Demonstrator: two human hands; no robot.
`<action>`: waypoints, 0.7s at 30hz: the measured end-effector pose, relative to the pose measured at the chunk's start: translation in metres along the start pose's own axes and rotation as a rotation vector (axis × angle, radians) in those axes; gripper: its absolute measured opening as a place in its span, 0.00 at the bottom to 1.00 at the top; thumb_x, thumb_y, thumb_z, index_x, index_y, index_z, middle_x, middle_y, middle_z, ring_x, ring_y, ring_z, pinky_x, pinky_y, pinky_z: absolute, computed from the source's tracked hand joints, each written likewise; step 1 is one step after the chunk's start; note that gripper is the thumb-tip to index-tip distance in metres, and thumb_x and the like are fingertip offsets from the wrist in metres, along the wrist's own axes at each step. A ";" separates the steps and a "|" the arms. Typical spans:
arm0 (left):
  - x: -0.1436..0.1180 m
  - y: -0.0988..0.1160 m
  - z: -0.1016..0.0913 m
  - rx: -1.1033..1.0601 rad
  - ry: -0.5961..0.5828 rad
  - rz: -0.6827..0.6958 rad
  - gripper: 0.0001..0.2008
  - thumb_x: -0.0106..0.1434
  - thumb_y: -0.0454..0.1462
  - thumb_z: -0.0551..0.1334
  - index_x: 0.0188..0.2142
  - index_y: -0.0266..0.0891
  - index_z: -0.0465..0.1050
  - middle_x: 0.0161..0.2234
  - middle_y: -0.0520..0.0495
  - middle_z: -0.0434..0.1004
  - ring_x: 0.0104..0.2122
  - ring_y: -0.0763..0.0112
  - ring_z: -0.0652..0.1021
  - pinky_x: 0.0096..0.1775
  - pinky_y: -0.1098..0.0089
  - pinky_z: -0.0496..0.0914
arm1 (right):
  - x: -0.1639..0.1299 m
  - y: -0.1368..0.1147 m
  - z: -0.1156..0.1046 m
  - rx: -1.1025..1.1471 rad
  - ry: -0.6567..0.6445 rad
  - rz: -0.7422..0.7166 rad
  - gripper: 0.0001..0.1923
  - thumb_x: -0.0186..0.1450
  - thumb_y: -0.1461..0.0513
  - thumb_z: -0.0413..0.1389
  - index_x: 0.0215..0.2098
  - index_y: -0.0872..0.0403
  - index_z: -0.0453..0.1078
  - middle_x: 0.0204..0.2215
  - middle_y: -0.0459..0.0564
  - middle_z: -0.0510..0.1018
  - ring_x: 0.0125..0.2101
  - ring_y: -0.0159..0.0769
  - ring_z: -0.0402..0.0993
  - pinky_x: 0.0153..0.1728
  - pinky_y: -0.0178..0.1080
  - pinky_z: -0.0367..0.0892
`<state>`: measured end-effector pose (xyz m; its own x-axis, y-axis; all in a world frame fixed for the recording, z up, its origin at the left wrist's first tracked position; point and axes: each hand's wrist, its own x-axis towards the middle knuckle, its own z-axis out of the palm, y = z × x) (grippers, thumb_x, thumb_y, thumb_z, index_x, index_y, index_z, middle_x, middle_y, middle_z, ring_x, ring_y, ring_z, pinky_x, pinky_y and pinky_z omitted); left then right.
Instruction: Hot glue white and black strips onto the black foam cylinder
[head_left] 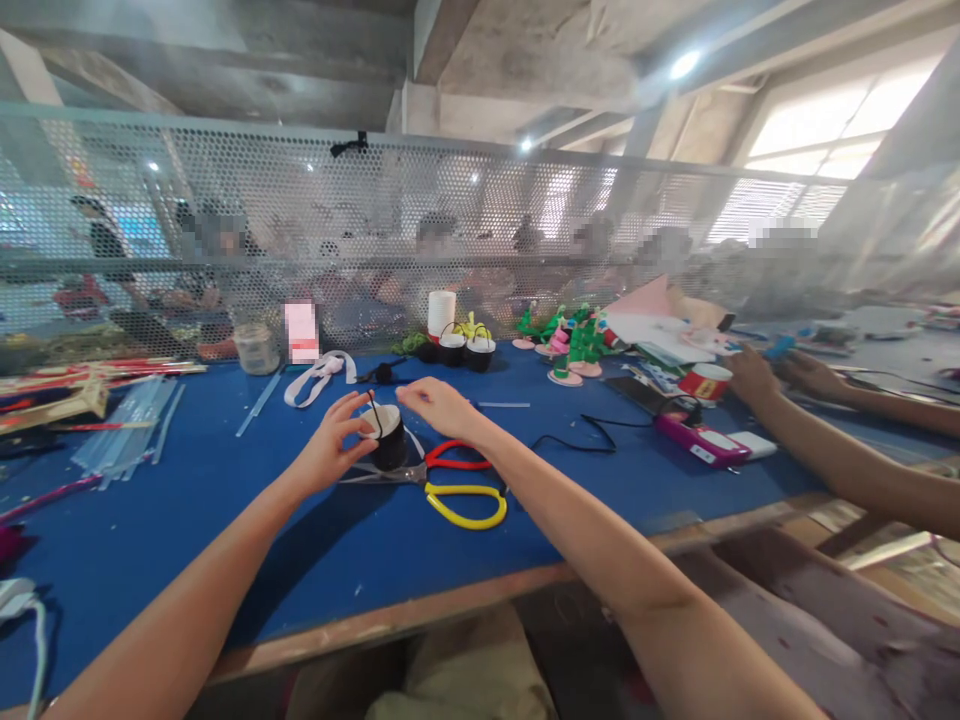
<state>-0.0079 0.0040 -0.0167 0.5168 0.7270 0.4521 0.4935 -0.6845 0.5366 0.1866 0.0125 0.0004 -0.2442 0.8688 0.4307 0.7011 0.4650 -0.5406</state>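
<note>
Lighting: bright daylight from window (832,130), upper right, blown out to glare; ceiling lamp (684,64) flares. Soft shadows under forearms on blue table (225,520). Wide-angle bending at edges. Figures behind mesh screen (300,200) hazy, perhaps out of focus.

No readable text, labels, brands or numbers anywhere in the head view. The pink card (301,331) by the mesh screen (480,215) was blurred out, the red-and-white tape roll (705,381) showed no legible print, and the pink-and-white device (709,443) on the blue table (225,500) carried no marking I could read.
</note>
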 end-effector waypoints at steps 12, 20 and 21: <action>-0.001 0.001 -0.002 -0.220 0.054 -0.119 0.11 0.50 0.45 0.60 0.25 0.41 0.67 0.54 0.42 0.61 0.55 0.57 0.59 0.55 0.57 0.49 | -0.005 -0.022 0.006 0.439 0.088 0.040 0.07 0.54 0.62 0.53 0.20 0.57 0.64 0.37 0.52 0.73 0.39 0.33 0.69 0.40 0.35 0.61; -0.001 0.012 -0.005 -0.540 -0.035 -0.279 0.15 0.46 0.48 0.63 0.23 0.38 0.66 0.56 0.40 0.59 0.55 0.56 0.60 0.54 0.57 0.51 | -0.018 -0.006 0.012 0.647 0.190 0.125 0.09 0.52 0.59 0.54 0.22 0.56 0.62 0.35 0.52 0.73 0.35 0.31 0.69 0.38 0.35 0.63; -0.002 0.012 -0.005 -0.556 -0.043 -0.285 0.15 0.46 0.48 0.63 0.23 0.38 0.66 0.56 0.40 0.58 0.55 0.55 0.60 0.54 0.57 0.52 | -0.018 -0.005 0.013 0.653 0.189 0.126 0.09 0.52 0.58 0.54 0.22 0.56 0.62 0.34 0.51 0.73 0.35 0.31 0.69 0.38 0.35 0.63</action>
<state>-0.0062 -0.0052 -0.0072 0.4518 0.8660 0.2140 0.1837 -0.3251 0.9277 0.1788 -0.0034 -0.0146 -0.0250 0.9061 0.4223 0.1552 0.4209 -0.8937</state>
